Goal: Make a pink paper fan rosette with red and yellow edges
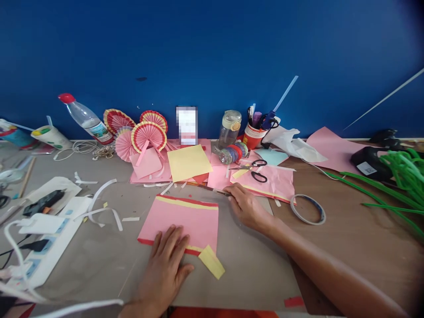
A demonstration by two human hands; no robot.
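A pink paper sheet (188,223) lies in front of me, with red and yellow strips along its far and near edges. My left hand (167,260) rests on its near left part, fingers stretched out flat. A small yellow paper piece (212,262) overlaps the sheet's near right corner. Beyond the sheet's far right corner, my right hand (247,206) has its fingers closed on the end of a slim craft knife (221,192), which lies low over the table and points left. The fingertips partly hide the knife. Scissors (259,176) with black handles lie just beyond that hand.
Pleated paper fans (149,137), a phone (187,126), a bottle (229,128) and a pen cup (254,134) stand along the blue wall. A tape roll (308,209) lies right. White paper scraps (102,207) and a power strip (49,247) are left. Green stems (404,176) lie far right.
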